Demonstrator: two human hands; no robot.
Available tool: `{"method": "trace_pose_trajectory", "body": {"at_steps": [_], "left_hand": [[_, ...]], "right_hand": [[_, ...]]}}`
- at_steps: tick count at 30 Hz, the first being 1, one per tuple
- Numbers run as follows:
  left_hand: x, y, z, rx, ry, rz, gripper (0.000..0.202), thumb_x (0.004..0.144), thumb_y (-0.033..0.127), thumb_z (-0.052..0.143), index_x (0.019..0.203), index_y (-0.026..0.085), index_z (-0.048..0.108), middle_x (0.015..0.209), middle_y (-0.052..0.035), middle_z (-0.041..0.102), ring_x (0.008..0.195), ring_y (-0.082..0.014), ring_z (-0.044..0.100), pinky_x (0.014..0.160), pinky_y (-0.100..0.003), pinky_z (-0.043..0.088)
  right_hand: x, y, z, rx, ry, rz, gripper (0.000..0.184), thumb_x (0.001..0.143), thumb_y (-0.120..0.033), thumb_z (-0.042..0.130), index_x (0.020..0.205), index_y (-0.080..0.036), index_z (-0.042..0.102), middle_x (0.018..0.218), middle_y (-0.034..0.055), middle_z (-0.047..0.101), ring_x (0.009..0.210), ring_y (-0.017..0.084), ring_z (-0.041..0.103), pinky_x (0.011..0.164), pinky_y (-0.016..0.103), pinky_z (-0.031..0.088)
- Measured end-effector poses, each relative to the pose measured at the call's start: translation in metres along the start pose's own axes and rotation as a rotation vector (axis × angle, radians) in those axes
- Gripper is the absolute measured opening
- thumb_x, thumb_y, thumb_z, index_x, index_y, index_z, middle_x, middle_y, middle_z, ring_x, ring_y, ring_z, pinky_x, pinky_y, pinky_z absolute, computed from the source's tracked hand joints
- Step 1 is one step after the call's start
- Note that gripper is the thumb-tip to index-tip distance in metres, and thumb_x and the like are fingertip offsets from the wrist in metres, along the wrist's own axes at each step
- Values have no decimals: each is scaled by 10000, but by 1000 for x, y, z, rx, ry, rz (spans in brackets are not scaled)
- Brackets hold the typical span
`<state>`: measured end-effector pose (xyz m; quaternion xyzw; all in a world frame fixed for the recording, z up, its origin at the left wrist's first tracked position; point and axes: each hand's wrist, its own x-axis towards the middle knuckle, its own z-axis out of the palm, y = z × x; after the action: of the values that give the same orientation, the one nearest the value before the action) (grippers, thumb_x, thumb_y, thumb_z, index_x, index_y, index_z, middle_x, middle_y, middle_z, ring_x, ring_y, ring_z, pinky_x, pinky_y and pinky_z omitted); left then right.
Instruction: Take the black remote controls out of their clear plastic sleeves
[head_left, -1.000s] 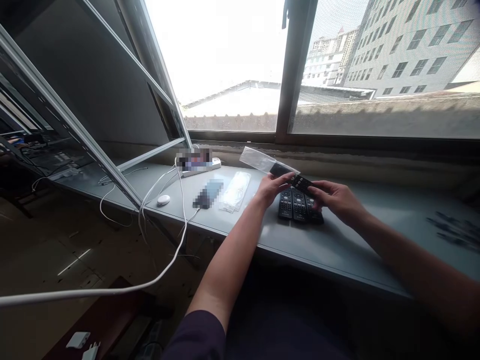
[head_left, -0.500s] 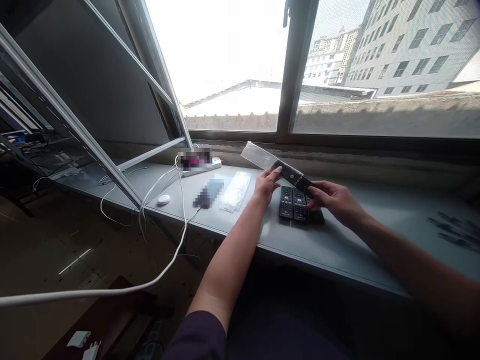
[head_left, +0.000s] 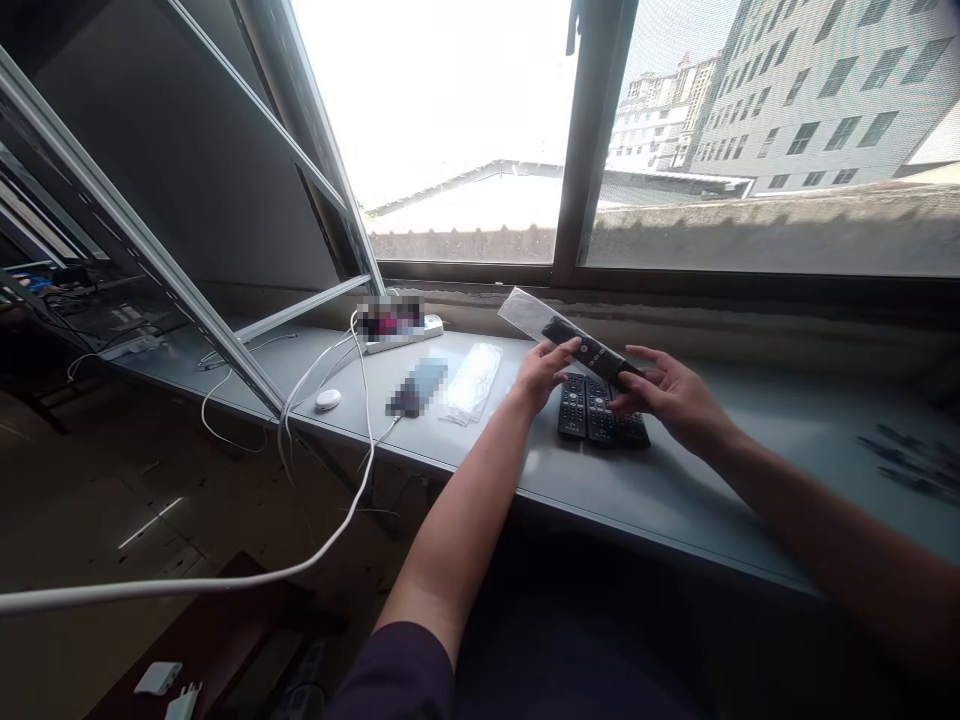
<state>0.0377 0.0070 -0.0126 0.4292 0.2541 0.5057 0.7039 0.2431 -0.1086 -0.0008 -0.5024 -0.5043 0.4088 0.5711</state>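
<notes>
A black remote control [head_left: 596, 352] is held tilted above the table, its body inside a clear plastic bag [head_left: 525, 311] whose loose end sticks out to the upper left. My left hand [head_left: 543, 372] pinches the bagged remote near its upper left end, thumb on top. At the lower right end my right hand [head_left: 671, 395] grips it between thumb and fingers. Below the hands, three more black remotes [head_left: 572, 408] lie side by side on the table, partly covered by my right fingers and the held remote.
A stack of clear plastic bags [head_left: 472, 384] lies left of my hands. Further left are a blurred phone-like object [head_left: 418, 388] on a cable, a white round item [head_left: 328, 400] and a power strip [head_left: 433, 325]. Dark slim items [head_left: 911, 460] lie at right. A window stands behind the table.
The bag has slid further along the remote toward my right hand, covering more of it. My left hand has moved slightly right, and my right index finger has lifted.
</notes>
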Motion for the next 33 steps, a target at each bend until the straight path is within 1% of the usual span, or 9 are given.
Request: {"method": "trace_pose_trajectory", "body": {"at_steps": [3,5,9,14,16,20,24,27,33], "left_hand": [[3,5,0,-124,133,84,502,781,354,1060,1225,245,853,1229,-65,829,1001,-154,738,625,-208,371],[4,7,0,-188,172,112,559,763,309,1065,1272,252,843,1206,-54,828,970,-137,738,580,-192,333],[1,6,4,-227,140,71,441,712,253,1081,1086,214,852,1109,-60,829,913,-129,740,518,-183,257],[-3,3,8,-143,58,36,330,737,230,1067,991,203,859,1116,-80,849,946,-161,758,529,-183,319],[-3,3,7,-132,62,34,310,757,222,1058,1001,208,866,1125,-73,850,949,-158,762,562,-174,393],[0,8,5,-209,169,44,265,825,174,1018,1028,182,848,1152,-70,840,933,-130,763,713,-182,565],[3,12,4,-274,226,83,219,920,150,947,1076,146,795,1245,-108,824,1007,-160,793,882,-274,674],[4,12,4,-285,256,120,228,945,153,932,1100,146,766,1271,-111,809,1111,-202,808,985,-352,702],[7,8,-1,-314,261,154,310,941,153,954,1168,148,743,1263,-106,800,1177,-239,830,1041,-397,712]], "right_hand": [[-1,-3,1,-26,-3,11,769,934,-404,988,1603,-247,642,957,55,859,777,318,895,830,508,823],[-2,-4,2,-37,-13,18,768,946,-402,974,1614,-244,629,934,48,853,787,322,899,841,514,821],[-3,-4,3,-33,-15,19,769,958,-389,956,1626,-237,607,915,41,849,796,330,905,829,511,820],[-3,-3,3,-46,-18,29,712,979,-375,929,1605,-248,614,940,52,855,824,347,913,861,543,816],[-2,-2,4,-14,-17,27,664,982,-368,924,1571,-274,632,989,51,860,860,350,920,920,572,806],[1,-1,4,85,-2,9,576,963,-348,946,1474,-296,686,1159,64,868,1030,358,926,1074,592,754],[0,-4,5,106,-22,18,424,971,-354,952,1353,-278,785,1345,104,864,1149,365,906,1108,583,738],[-2,-7,5,79,-59,27,315,997,-384,934,1273,-259,848,1387,123,859,1207,375,890,1101,561,744],[-6,-11,8,90,-65,15,313,991,-444,944,1243,-267,884,1424,123,847,1270,388,866,1090,542,753]]}}
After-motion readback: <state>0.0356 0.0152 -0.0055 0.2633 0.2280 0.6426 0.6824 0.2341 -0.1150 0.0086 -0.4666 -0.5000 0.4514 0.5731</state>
